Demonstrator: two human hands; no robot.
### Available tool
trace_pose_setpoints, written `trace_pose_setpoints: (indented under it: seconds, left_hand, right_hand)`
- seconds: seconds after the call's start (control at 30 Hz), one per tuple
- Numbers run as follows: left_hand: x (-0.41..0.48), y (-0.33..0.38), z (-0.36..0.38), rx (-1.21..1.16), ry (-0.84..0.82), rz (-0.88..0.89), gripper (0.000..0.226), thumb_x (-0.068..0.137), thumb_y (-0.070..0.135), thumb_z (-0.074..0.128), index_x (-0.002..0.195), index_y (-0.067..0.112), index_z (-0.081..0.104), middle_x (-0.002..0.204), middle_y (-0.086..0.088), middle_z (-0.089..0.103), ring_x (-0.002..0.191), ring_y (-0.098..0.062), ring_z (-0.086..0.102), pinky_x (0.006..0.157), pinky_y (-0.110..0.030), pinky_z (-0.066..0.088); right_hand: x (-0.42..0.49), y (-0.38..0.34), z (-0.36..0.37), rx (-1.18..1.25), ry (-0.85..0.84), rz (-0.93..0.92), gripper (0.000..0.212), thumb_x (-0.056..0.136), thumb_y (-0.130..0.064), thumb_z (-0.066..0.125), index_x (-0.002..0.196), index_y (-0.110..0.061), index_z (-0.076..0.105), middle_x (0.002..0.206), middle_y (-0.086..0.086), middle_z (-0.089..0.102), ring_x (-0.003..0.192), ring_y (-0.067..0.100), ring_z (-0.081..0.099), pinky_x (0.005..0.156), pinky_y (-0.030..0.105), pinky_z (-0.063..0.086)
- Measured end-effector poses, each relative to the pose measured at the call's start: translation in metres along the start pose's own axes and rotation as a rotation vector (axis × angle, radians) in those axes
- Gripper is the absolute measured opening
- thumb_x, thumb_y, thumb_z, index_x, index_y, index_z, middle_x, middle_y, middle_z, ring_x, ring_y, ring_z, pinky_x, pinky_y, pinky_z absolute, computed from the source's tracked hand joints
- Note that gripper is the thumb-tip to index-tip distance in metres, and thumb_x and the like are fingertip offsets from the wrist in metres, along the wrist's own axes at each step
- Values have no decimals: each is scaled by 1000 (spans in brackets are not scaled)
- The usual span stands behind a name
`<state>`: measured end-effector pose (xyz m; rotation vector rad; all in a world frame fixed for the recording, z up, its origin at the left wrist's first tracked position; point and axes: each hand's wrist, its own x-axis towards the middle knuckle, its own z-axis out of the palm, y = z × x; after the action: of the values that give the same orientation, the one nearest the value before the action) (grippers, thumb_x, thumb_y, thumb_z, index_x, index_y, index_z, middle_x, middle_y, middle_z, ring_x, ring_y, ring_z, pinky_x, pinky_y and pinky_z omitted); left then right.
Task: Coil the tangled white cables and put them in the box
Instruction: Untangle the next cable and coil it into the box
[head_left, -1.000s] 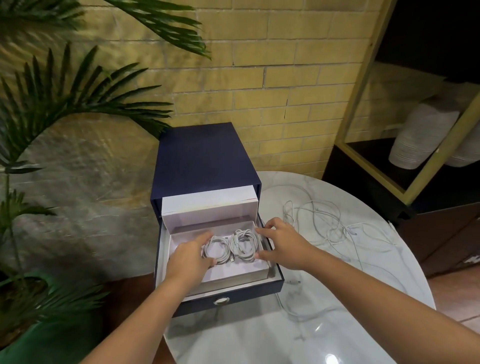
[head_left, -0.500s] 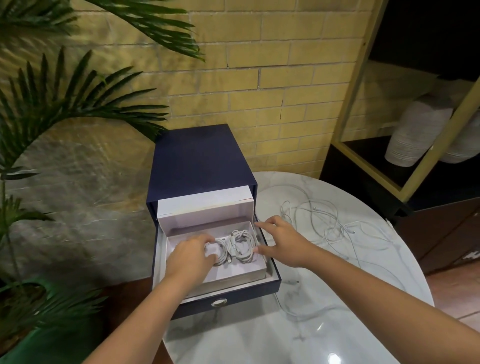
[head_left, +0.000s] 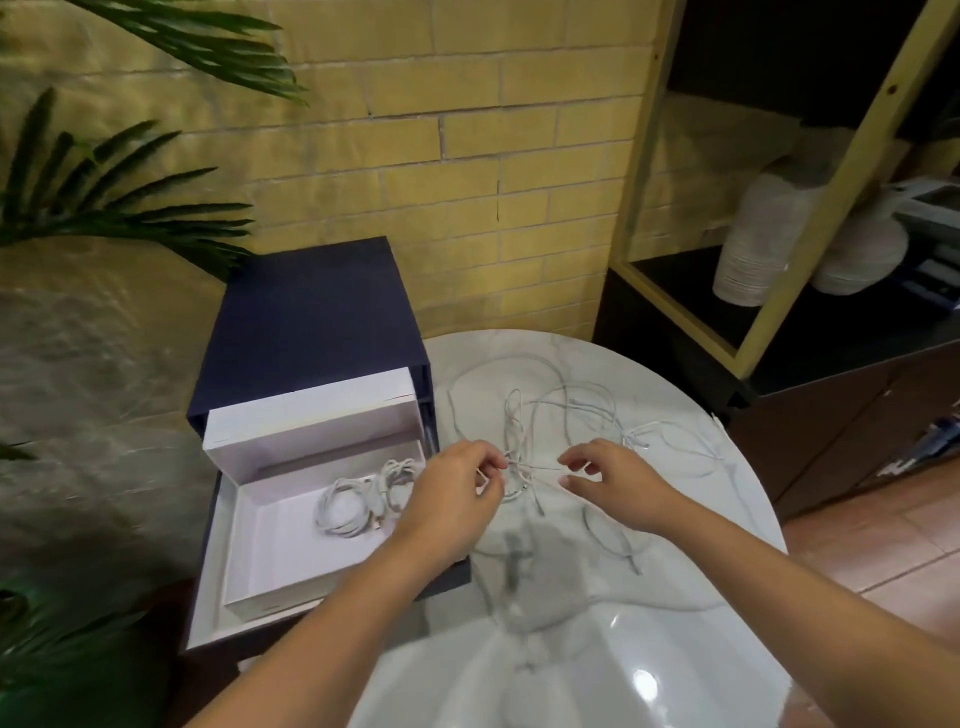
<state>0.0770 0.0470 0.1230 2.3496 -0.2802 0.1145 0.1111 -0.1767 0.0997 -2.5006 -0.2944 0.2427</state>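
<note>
A tangle of loose white cables (head_left: 576, 410) lies on the round marble table (head_left: 597, 670). My left hand (head_left: 457, 488) and my right hand (head_left: 610, 480) hover over the near side of the tangle, close together. Each pinches one white cable strand (head_left: 532, 467) that runs between them. To the left stands a navy box (head_left: 306, 306) with its white drawer (head_left: 283, 551) pulled out. Two coiled white cables (head_left: 358, 501) lie side by side at the back of the drawer. My left forearm crosses the drawer's right front corner.
Palm fronds (head_left: 104, 208) hang over the left side, above a grey stone slab. A yellow brick wall stands behind the table. At the right, a dark cabinet with a yellow frame (head_left: 779, 291) holds white ribbed vases (head_left: 753, 249). The table's near part is glossy.
Both hands have left the coils in the drawer and moved right to the tangle on the table, where they now pinch a strand. The view has swung right.
</note>
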Motion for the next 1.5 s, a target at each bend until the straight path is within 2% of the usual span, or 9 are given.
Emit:
trace_pose_setpoints:
  seconds: [0.4, 0.6, 0.7, 0.8, 0.97, 1.07, 1.17, 1.27, 1.5]
  left_hand:
    - [23, 10, 127, 129, -377, -218, 23, 90, 26, 57, 112, 22, 63, 111, 5, 61, 102, -12, 57, 90, -27, 47]
    - [24, 3, 168, 154, -432, -353, 27, 91, 26, 55, 116, 21, 62, 116, 2, 62, 107, -16, 57, 92, -29, 48]
    - [22, 5, 184, 162, -440, -359, 27, 90, 23, 56, 117, 21, 62, 117, 0, 62, 109, -17, 57, 94, -29, 46]
    - [18, 7, 200, 173, -427, -334, 31, 89, 23, 57, 120, 21, 59, 119, -1, 59, 111, -15, 56, 94, -27, 44]
    - [13, 8, 212, 175, -412, -280, 44, 83, 35, 62, 126, 31, 54, 118, 2, 49, 114, -16, 46, 98, -32, 42]
    - [14, 11, 210, 298, -285, -207, 30, 89, 35, 59, 117, 27, 64, 112, -1, 50, 108, -20, 46, 97, -31, 40]
    - [20, 14, 199, 255, -114, -187, 23, 96, 33, 54, 96, 16, 69, 101, -3, 55, 97, -21, 49, 92, -32, 39]
    - [28, 26, 179, 41, -57, -236, 35, 99, 35, 45, 74, 14, 54, 77, 1, 58, 75, -14, 52, 71, -26, 38]
    - [44, 68, 136, -155, 122, -195, 29, 99, 31, 48, 77, 14, 57, 55, 19, 53, 56, -1, 50, 57, -17, 41]
  right_hand:
    - [-11, 125, 11, -251, -372, 98, 37, 93, -31, 55, 128, -21, 57, 131, 3, 49, 120, 24, 49, 94, 28, 39]
    - [-7, 164, 23, -355, -427, -18, 47, 94, -16, 54, 140, -17, 46, 138, 7, 42, 123, 29, 44, 103, 33, 37]
    - [-4, 179, 29, -402, -386, -122, 43, 88, -2, 52, 130, -13, 53, 126, 9, 47, 115, 28, 48, 91, 30, 39]
    - [-1, 189, 28, -390, -329, -211, 23, 87, -6, 57, 109, -10, 63, 111, 9, 54, 104, 27, 51, 75, 24, 30]
    - [-1, 184, 0, -116, -213, -256, 14, 89, -17, 63, 100, -12, 70, 97, 0, 62, 92, 13, 59, 75, 22, 41]
    - [2, 173, -27, 74, -109, -228, 6, 89, -18, 66, 93, -14, 68, 81, -12, 62, 77, -1, 60, 73, 18, 46]
    - [9, 167, -55, -10, 24, -301, 10, 87, -27, 68, 84, -18, 66, 78, -12, 63, 80, 4, 50, 71, 17, 42]
    - [18, 163, -78, -121, 109, -360, 12, 88, -32, 66, 84, -20, 65, 78, -15, 60, 85, 8, 45, 75, 18, 37]
    - [46, 160, -106, -137, 146, -283, 13, 98, -19, 51, 95, -13, 61, 91, -2, 57, 86, 19, 56, 73, 27, 43]
